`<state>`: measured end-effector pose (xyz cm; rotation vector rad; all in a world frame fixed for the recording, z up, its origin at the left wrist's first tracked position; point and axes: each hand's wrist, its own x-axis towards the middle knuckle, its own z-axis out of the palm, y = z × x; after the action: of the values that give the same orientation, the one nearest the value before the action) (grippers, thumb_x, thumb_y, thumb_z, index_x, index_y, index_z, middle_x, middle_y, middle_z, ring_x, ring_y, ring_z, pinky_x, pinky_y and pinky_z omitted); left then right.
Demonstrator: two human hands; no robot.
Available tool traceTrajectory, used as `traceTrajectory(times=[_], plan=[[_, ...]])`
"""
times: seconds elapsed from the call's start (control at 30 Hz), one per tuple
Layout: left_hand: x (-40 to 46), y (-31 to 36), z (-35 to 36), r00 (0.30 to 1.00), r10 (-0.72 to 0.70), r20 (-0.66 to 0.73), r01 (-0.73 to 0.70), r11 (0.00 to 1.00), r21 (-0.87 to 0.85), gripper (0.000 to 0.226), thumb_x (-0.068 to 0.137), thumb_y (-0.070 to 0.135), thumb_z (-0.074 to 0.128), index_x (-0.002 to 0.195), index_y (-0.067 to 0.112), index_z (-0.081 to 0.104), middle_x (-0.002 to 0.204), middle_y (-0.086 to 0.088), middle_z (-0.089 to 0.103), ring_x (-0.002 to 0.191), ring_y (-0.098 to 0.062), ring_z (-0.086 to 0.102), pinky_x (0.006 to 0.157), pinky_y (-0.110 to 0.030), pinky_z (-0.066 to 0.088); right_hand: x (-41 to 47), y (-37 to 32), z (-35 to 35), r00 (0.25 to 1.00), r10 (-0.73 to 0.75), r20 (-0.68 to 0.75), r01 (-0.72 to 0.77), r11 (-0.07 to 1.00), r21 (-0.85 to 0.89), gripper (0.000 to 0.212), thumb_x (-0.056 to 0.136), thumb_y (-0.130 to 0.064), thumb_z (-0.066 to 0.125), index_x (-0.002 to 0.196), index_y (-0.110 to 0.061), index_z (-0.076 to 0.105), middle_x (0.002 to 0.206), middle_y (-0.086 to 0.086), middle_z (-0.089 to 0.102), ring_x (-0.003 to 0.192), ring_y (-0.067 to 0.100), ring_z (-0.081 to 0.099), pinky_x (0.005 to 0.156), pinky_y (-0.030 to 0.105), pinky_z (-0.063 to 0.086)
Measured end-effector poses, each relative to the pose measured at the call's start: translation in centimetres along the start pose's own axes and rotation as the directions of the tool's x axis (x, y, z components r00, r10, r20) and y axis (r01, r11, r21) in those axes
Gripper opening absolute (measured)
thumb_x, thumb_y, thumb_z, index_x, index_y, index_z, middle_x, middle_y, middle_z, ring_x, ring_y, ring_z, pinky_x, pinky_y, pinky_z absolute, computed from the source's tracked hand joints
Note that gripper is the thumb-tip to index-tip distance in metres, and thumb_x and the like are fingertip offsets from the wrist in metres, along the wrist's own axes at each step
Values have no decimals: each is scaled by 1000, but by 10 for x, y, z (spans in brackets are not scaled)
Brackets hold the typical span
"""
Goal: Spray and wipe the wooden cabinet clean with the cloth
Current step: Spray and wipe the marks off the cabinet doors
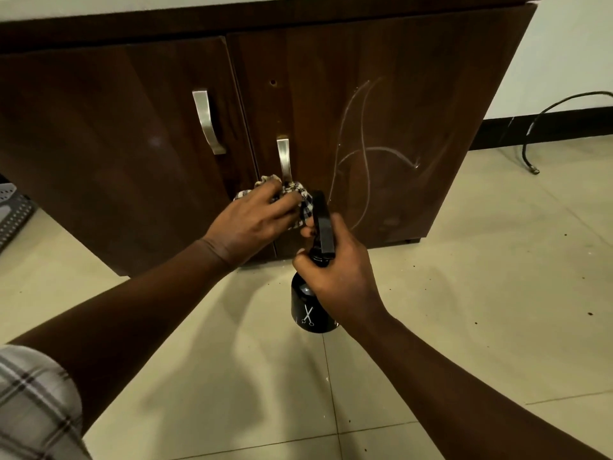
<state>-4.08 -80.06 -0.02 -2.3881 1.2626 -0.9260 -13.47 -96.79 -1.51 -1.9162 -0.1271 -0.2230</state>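
- Nearest my camera sits a plaid sleeve (pixel 30 403) at the lower left, with both bare forearms reaching out over the pale tiled floor (pixel 481 293).
- My right hand (pixel 338 277) is wrapped around the neck of a black spray bottle (pixel 310 310); the bottle hangs below the hand, its black sprayer head pointing up toward the cabinet door.
- My left hand (pixel 252 224) is clenched on a checked cloth (pixel 298 197), bunched against the seam between the two doors — just under the lower handle (pixel 284 161).
- I see the wooden cabinet (pixel 398 111) straight ahead, dark brown, both doors shut, standing on the floor.
- On the right door, thin whitish curved streaks (pixel 365 141) loop across the wood, beside the cloth and the sprayer.
- A second metal handle (pixel 207 122) sits higher on the left door.
- Off to the right, a black cable (pixel 544 124) arcs along the wall and down to the tiles, well apart from the cabinet.
- At the far left edge — a grey perforated basket (pixel 13 210), only partly in view.
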Motion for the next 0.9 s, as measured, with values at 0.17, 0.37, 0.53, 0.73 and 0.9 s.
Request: traceTrajectory(times=[0.17, 0.37, 0.53, 0.73, 0.9], plan=[[-6, 10, 20, 997, 72, 37, -70, 996, -51, 28, 93, 7, 47, 116, 3, 62, 117, -18, 63, 96, -38, 59, 75, -41, 53, -2, 3, -6, 1000, -25, 8, 25, 1000, 17, 39, 79, -27, 63, 117, -20, 54, 91, -2, 66, 85, 14, 65, 80, 39, 57], [-15, 48, 57, 973, 121, 197, -70, 966, -250, 41, 79, 7, 69, 119, 0, 64, 120, -23, 62, 109, -39, 61, 89, -47, 55, -2, 18, -15, 999, 11, 46, -11, 1000, 18, 40, 82, -19, 69, 119, -19, 54, 97, -1, 68, 93, 13, 67, 87, 36, 58], [-14, 75, 75, 977, 55, 208, -10, 977, -211, 41, 76, 20, 75, 115, 14, 63, 103, 1, 71, 98, -17, 60, 79, -25, 55, 1, 22, -22, 997, 27, 68, -25, 999, -30, 42, 83, -19, 72, 120, -19, 53, 104, 0, 67, 99, 13, 65, 88, 27, 54], [-9, 59, 60, 984, 58, 170, -31, 987, -155, 48, 66, 16, 84, 112, 9, 70, 115, -11, 66, 106, -28, 58, 85, -38, 54, 6, 6, -28, 997, -13, 75, 14, 1000, -9, 39, 82, -22, 68, 118, -20, 53, 99, -3, 67, 94, 13, 67, 85, 34, 59], [22, 47, 18, 996, -88, 24, 92, 962, -258, 62, 63, 8, 85, 118, 13, 57, 121, -8, 47, 103, -24, 49, 79, -35, 56, 4, -17, -41, 996, -78, 44, 78, 997, 13, 41, 80, -30, 64, 119, -26, 53, 95, -6, 67, 91, 11, 67, 82, 28, 58]])
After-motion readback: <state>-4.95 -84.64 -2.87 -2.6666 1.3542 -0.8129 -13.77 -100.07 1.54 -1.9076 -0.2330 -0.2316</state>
